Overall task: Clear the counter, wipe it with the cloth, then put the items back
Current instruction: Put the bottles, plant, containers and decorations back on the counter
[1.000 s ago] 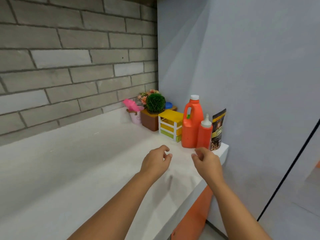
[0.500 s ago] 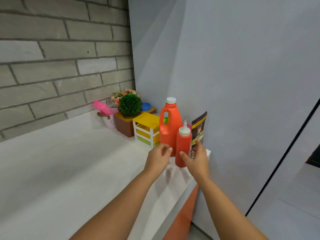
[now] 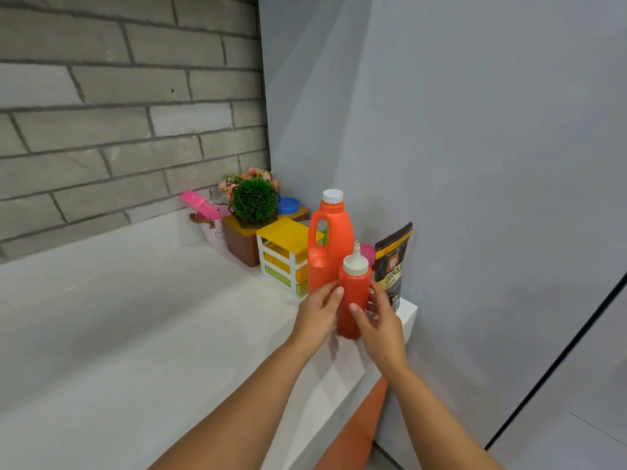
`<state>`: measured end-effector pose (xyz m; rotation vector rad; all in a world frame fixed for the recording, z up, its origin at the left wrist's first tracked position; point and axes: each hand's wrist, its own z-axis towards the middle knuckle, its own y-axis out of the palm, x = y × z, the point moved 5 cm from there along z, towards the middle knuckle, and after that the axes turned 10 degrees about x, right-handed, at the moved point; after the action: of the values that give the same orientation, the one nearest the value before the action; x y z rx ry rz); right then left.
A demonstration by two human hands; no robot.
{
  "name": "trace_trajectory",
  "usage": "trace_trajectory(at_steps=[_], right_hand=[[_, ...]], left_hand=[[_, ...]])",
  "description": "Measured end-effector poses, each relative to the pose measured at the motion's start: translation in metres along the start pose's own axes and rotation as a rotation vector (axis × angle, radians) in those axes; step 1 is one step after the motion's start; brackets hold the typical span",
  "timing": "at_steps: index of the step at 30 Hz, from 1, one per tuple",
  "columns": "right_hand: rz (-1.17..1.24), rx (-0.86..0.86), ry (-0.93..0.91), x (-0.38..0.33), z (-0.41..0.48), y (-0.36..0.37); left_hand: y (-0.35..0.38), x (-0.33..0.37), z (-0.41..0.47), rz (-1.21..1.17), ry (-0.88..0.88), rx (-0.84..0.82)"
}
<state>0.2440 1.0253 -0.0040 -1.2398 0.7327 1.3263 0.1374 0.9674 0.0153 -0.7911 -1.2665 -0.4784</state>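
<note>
A small red squeeze bottle (image 3: 353,293) with a white nozzle cap stands near the right end of the white counter (image 3: 135,334). My right hand (image 3: 381,322) grips it, thumb across its front and fingers behind. My left hand (image 3: 314,317) is at the bottle's left side, in front of the base of a tall orange jug (image 3: 327,245). One fingertip touches the bottle; the other fingers are hidden. A dark granules pouch (image 3: 393,262) leans on the wall just right of the bottle. No cloth is in view.
Behind the jug, along the grey wall, stand a yellow-and-white mini drawer unit (image 3: 283,256), a brown pot with a green ball plant (image 3: 252,201), a pink cup (image 3: 215,228) and a blue-lidded jar (image 3: 288,205). The counter's edge drops off at right above an orange cabinet front (image 3: 359,425).
Both hands moved forward from the bare counter to the squeeze bottle. My right hand has closed round it and my left hand has come up against its left side.
</note>
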Motion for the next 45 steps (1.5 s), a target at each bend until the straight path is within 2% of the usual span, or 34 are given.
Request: trace_trajectory(at_steps=[9,16,35,45], right_hand=[[-0.046,-0.067,-0.133,-0.015,-0.012,0.022],[0.049,-0.182,-0.248,-0.061,-0.056,0.071],[0.189,-0.521,-0.372,-0.207,-0.337,0.244],[0.167,-0.669,-0.424,-0.236,-0.437,0.334]], left_hand=[[-0.040,-0.008,-0.012,-0.040,0.012,0.199],[-0.120,-0.010,-0.048,-0.036,0.028,0.375],[-0.428,-0.042,-0.272,0.030,-0.002,0.745],[-0.537,-0.086,-0.339,0.073,-0.065,0.872]])
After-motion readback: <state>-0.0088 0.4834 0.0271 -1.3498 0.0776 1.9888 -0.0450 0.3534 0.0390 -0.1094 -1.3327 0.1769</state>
